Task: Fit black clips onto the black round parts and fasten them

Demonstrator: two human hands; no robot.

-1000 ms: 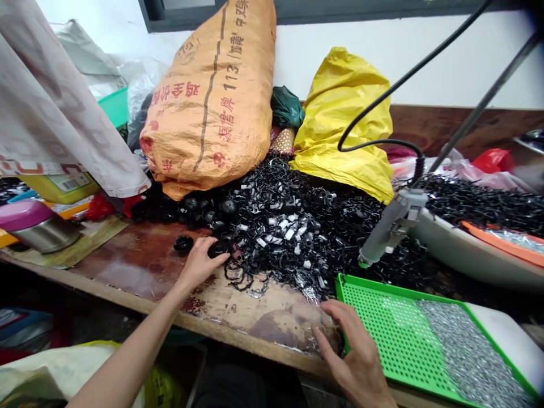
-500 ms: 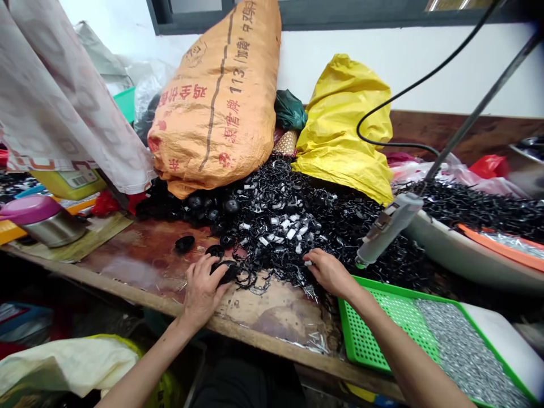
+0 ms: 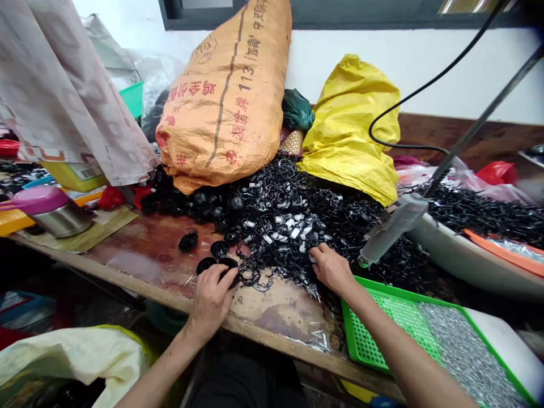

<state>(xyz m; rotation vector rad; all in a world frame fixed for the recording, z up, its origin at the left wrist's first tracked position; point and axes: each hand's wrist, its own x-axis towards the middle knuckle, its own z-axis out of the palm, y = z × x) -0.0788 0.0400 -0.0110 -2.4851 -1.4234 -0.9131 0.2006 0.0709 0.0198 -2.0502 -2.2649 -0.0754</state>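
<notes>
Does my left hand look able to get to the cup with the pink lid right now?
Probably yes. Between your left hand and the cup the table looks mostly bare, and the hanging cloth seems to stay behind the cup.

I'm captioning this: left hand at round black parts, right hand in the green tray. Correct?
No: the head view shows the right hand at the black-and-white heap, not in the green tray; the left hand is at the round black parts.
</notes>
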